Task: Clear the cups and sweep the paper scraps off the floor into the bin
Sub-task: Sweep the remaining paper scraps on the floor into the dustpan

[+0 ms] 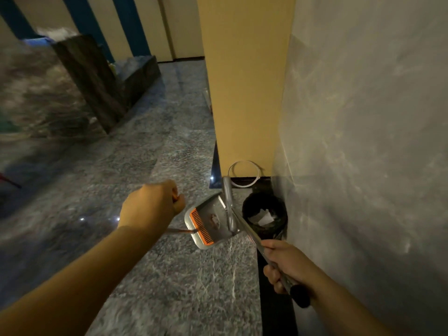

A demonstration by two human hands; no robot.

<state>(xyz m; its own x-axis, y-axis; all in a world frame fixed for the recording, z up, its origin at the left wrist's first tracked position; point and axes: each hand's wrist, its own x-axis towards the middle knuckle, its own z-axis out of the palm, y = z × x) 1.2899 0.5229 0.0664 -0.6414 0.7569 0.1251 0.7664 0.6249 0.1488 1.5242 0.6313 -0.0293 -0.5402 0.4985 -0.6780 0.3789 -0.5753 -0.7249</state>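
**Dustpan held beside the bin**

Nearest the camera, the right hand is wrapped around the long silver metal handle of the grey plastic dustpan with an orange comb edge, fingers fully closed on the shaft. The pan hangs tilted just left of the round black bin, apart from its rim. Left of the bin, the left hand is a tight fist around a thin reddish stick, probably the broom handle; its brush end is out of sight.

White paper scraps already lie inside the bin, which stands in the corner between the yellow pillar and the grey marbled wall.

The pan's mouth is not over the bin opening, so tipping it from here would likely spill any contents onto the grey stone floor. Whether the pan holds anything is unclear; a brownish mark inside may be a label. Beyond the bin, a white ring leans against the pillar. No cups are visible, and the far left is blurred.
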